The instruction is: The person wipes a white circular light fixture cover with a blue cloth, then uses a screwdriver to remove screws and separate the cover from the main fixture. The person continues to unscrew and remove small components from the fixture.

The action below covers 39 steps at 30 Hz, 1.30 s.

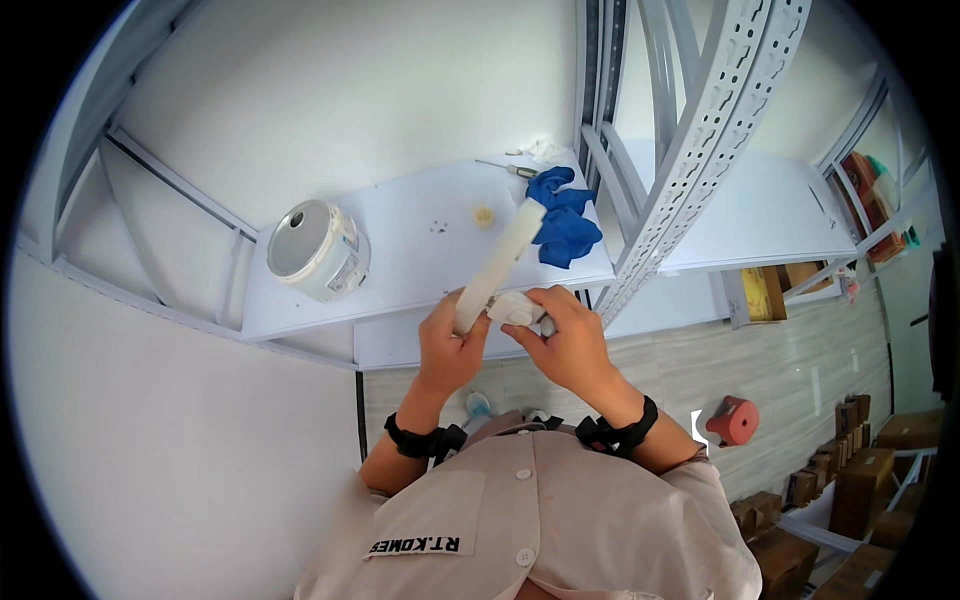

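My left hand point(450, 344) is closed around the lower end of a long, flat, pale translucent strip point(505, 255), which slants up and away over the shelf. My right hand point(573, 345) pinches a small white plastic piece point(513, 308) with a rounded front. The two pieces meet between my hands, and I cannot tell whether they are joined. Beyond the strip's far end lies a heap of blue gloves point(567, 232). A small yellowish round item point(484, 216) and several tiny dark bits point(438, 228) lie on the shelf left of the strip.
A white bucket point(318, 250) stands at the shelf's point(400, 275) left end. At the back lie a screwdriver point(520, 171) and crumpled white tissue point(546, 151). A perforated metal post point(700, 150) rises on the right. A red roll point(736, 420) and cardboard boxes point(862, 490) are at lower right.
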### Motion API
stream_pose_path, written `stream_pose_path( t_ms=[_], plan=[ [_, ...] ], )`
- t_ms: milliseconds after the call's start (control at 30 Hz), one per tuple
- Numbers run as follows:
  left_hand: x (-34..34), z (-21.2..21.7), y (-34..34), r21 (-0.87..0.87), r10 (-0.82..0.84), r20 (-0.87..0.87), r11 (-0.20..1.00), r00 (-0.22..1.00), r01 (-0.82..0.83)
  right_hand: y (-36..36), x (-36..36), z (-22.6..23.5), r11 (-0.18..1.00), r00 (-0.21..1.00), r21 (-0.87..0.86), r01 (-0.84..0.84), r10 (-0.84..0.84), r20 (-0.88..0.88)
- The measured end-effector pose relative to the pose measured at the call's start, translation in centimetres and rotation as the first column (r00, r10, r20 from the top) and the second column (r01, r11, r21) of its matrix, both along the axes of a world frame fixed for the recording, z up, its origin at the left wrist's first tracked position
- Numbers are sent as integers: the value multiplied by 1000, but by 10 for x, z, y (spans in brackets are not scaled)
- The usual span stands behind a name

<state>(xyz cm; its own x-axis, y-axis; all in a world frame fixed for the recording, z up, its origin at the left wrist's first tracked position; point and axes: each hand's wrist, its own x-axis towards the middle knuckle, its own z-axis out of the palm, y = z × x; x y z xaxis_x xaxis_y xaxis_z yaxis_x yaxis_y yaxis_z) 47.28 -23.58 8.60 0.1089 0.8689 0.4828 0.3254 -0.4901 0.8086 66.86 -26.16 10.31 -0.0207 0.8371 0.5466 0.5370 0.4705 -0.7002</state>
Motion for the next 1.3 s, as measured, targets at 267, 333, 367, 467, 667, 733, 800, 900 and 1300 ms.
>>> stream_pose_path(
  t_ms=[267, 333, 367, 467, 667, 733, 800, 900, 1300],
  plan=[
    [-15, -13, 5, -107, 75, 191, 993, 979, -55, 0, 9, -1, 994, 988, 2, -108, 107, -112],
    [-25, -19, 10, -119, 68, 333, 992, 940, -30, 2, 14, -1, 992, 984, -16, -121, 118, -134],
    [-30, -23, 12, -124, 64, 402, 992, 913, -15, 1, 17, -2, 992, 983, -44, -114, 106, -150],
    [-37, -25, 19, -176, 85, 667, 983, 741, 46, 1, 27, -10, 985, 976, -138, -103, 73, -205],
    [-56, -38, 11, -45, 177, 148, 984, 973, -172, 5, 48, -32, 971, 962, -225, -76, 12, -273],
    [-57, -29, 10, 89, 119, -138, 990, 983, -108, 5, 50, -33, 955, 948, -282, -89, -5, -317],
    [-59, -16, 17, 260, 28, -377, 963, 926, 77, 12, 49, -31, 992, 961, -109, -60, 28, -275],
    [-68, -33, 17, 193, -19, -550, 970, 835, 149, 19, 45, -40, 999, 969, -24, -45, 37, -244],
    [-110, -87, 72, 253, 63, -596, 961, 800, 112, 79, 6, -64, 995, 974, -95, -16, -6, -225]
  ],
)
